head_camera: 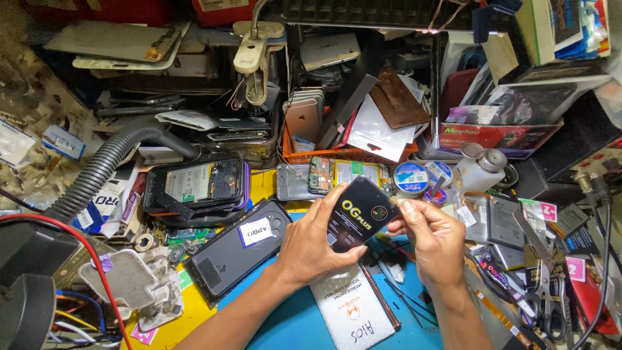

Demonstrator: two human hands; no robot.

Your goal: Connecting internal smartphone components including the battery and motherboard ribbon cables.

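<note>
My left hand and right hand both grip a small black packet. It hangs above the blue mat, near the workbench's middle.

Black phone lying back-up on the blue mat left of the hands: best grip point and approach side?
Grip the black phone across its two long edges near the middle, coming from above. It lies flat and diagonal on the blue mat, so the faces offer no purchase. Its long edges look exposed; the left hand, holding a small black packet with the right hand, sits close to its right.
</note>
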